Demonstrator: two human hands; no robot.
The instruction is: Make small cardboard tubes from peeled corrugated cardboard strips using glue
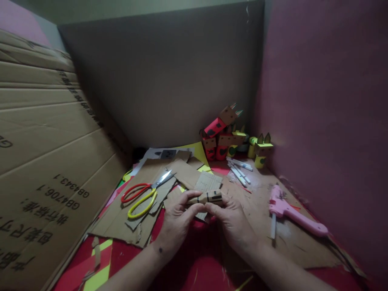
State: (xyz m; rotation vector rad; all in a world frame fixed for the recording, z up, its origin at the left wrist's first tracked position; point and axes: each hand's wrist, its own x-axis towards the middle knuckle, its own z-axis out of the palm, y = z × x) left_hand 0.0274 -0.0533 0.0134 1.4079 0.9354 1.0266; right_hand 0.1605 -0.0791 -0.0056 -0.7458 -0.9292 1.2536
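Observation:
Between my two hands is a small folded piece of cardboard with dark printed marks, held low over the work surface. My left hand pinches its left end, thumb in front and fingers behind. On its right end my right hand has a similar grip, and both thumbs nearly meet at its lower edge. Just behind it lies a cut cardboard scrap. To the left, scissors with one red and one yellow handle lie with blades slightly apart on cardboard sheets.
A pink glue gun with a white glue stick lies at right on a cardboard sheet. Several white pens lie behind. Red and yellow paper animal figures stand at the back. A large printed carton panel rises at left.

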